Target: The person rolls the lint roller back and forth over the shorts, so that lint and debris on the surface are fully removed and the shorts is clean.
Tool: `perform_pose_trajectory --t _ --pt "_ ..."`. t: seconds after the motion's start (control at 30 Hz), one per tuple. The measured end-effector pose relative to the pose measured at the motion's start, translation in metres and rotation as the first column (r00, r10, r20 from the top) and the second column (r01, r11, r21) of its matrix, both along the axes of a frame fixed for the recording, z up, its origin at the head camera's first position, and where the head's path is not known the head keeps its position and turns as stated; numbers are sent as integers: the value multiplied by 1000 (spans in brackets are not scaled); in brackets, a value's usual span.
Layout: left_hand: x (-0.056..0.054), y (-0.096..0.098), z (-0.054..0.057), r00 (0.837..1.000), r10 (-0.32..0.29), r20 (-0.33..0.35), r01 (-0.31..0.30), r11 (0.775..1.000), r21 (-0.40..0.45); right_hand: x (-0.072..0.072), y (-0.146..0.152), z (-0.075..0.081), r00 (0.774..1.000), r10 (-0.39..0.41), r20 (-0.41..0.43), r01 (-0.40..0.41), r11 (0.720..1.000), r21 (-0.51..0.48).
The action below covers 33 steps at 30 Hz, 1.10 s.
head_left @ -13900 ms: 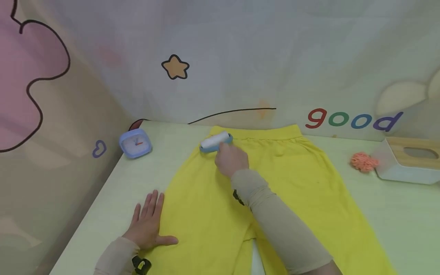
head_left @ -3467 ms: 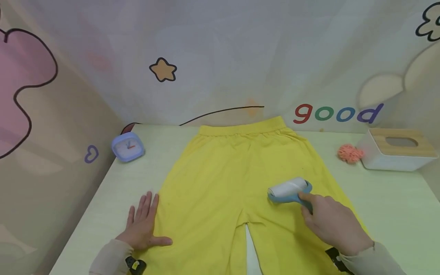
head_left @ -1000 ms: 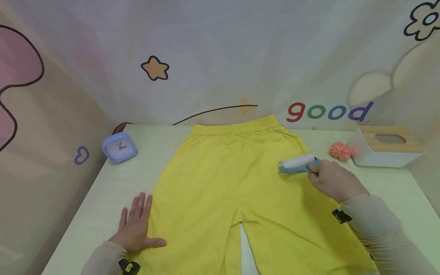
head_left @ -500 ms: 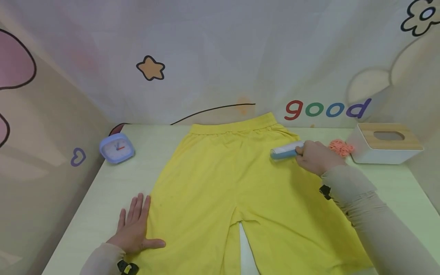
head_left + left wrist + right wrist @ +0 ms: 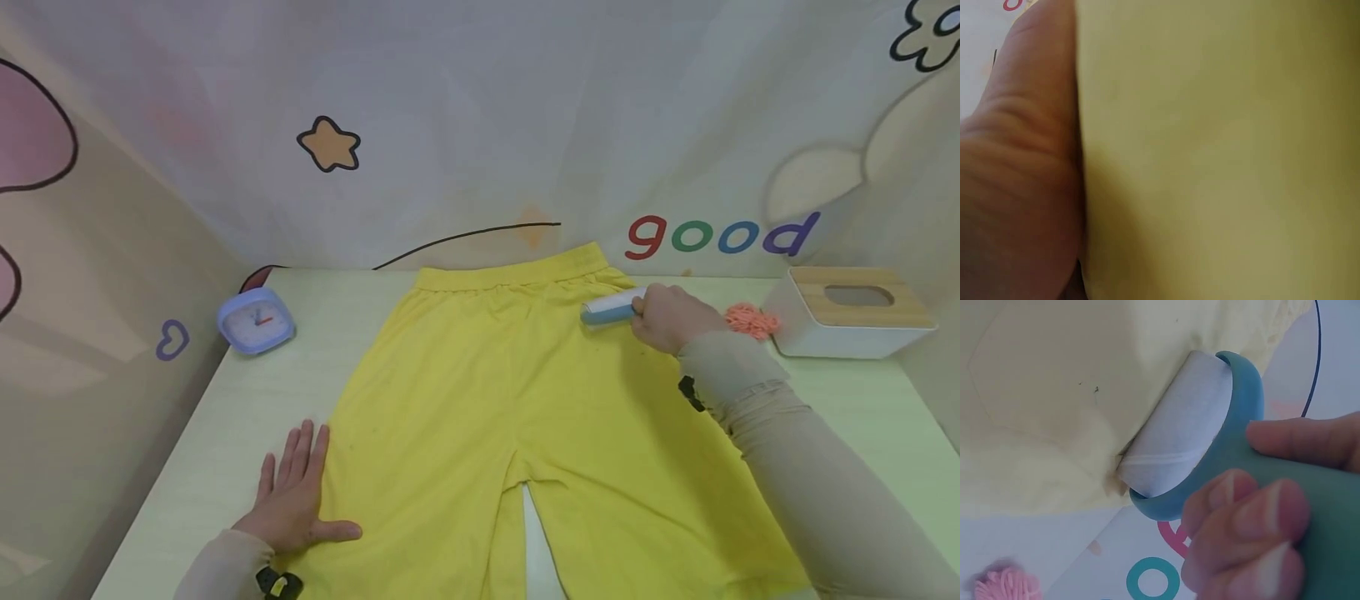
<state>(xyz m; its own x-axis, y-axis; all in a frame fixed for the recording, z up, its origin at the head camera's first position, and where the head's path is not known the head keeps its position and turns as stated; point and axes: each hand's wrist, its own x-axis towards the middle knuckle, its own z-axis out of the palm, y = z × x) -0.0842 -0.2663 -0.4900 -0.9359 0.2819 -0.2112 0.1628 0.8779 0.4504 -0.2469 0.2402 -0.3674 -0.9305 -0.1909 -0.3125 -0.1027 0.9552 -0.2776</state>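
Observation:
Yellow trousers (image 5: pixel 450 392) lie spread flat on the pale table, waistband toward the back wall. My right hand (image 5: pixel 667 318) grips the blue handle of a lint roller (image 5: pixel 609 310), whose white roll touches the cloth near the upper right of the waist. In the right wrist view the roll of the lint roller (image 5: pixel 1179 425) rests on the fabric, with a few dark specks (image 5: pixel 1096 389) beside it. My left hand (image 5: pixel 288 500) lies flat with spread fingers at the left edge of the trousers, thumb on the cloth. The left wrist view shows mostly blurred yellow fabric (image 5: pixel 1210 150).
A blue clock (image 5: pixel 256 322) stands at the table's back left. On the right, a coral yarn bundle (image 5: pixel 752 321) sits against a white tissue box (image 5: pixel 855 333) with a wooden lid. A printed cloth wall (image 5: pixel 465 125) rises behind the table.
Over the last second my right hand has moved the lint roller up and slightly left, toward the waistband. Earlier it was on the left side of the trousers. My left hand stays in place.

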Motion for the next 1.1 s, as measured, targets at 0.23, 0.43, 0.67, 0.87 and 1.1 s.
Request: perform_pose_trajectory --t 0.23,0.43,0.67,0.87,1.1 --pt "-1 -3 -3 1000 11 18 -11 999 -41 -7 -9 -4 998 -15 -67 16 1000 23" --pt "-2 -2 -1 1000 6 -5 -6 1000 -30 4 -14 -24 989 -65 -130 62 998 -32" --pt "-5 2 6 999 4 35 -2 999 -35 25 -1 -31 989 -50 -141 44 998 -44" --pt "-6 -7 -7 1000 4 30 -3 999 -48 58 8 -32 991 -63 -115 54 995 -81" --pt "-8 -9 -5 1000 -7 27 7 1000 -15 102 20 -31 993 -99 -67 90 987 -131"
